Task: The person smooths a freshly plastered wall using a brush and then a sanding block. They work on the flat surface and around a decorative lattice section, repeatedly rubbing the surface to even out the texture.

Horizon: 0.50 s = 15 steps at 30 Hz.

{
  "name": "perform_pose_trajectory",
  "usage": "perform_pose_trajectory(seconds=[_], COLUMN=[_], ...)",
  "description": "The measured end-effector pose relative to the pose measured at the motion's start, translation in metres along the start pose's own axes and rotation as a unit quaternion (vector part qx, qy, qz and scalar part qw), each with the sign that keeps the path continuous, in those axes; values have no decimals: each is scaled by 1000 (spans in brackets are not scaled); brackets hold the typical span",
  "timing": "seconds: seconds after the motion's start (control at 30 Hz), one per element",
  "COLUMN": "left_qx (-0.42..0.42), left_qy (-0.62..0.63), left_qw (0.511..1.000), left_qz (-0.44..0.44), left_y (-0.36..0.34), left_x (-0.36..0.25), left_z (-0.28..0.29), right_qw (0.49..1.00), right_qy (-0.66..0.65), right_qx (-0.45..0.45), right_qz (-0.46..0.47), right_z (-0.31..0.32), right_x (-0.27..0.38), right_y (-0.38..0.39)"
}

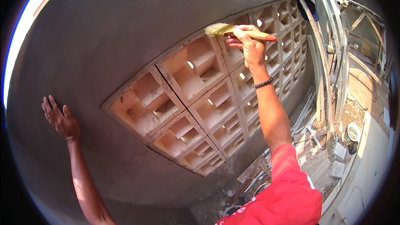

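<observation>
Grey plastered wall [104, 54] sweeps from the bright gap at far left toward a screen of pierced blocks [207, 85]. Low on that left stretch, the left hand [61, 121] is spread toward the plaster, fingers extended and gripping nothing; whether the palm touches cannot be told. Farther right, at the screen's upper edge, is the brush [231, 29], pale bristles pointing left. It looks light: the wooden handle should be stiff, the bristles soft and springy, bending under pressure, and the handle could turn slippery if wet. The best hold is probably low on the handle, near the metal band, where the right hand [251, 51] has it pinched between thumb and curled fingers, leaving the red end free. Those fingertips are partly hidden, and whether the bristles meet the wall is unclear. Past the beaded bracelet [263, 83], a dark cap [305, 4] hangs by curved-looking poles [321, 58]; the debris [316, 160] below is partly covered by the red sleeve [287, 175], and the rim darkens everything beyond.
</observation>
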<state>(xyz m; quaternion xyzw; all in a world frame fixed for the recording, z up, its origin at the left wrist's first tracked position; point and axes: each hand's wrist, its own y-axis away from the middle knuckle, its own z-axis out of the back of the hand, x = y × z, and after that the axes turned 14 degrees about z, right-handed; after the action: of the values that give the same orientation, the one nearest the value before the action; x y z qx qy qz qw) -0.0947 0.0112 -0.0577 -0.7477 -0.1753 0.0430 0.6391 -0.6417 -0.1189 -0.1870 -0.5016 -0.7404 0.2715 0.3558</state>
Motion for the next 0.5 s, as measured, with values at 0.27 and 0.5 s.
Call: perform_pose_trajectory(seconds=[0.27,0.5], left_qx=[-1,-1], left_qy=[-9,-5], left_qw=[1000,1000], left_qz=[-6,-5], left_y=[-2,-2], left_x=[2,0], left_z=[2,1], right_qw=[1000,993], right_qy=[6,97], right_qx=[-14,-64], right_qz=[-16,35], right_z=[44,95], right_x=[-10,-13], right_y=[-43,-82])
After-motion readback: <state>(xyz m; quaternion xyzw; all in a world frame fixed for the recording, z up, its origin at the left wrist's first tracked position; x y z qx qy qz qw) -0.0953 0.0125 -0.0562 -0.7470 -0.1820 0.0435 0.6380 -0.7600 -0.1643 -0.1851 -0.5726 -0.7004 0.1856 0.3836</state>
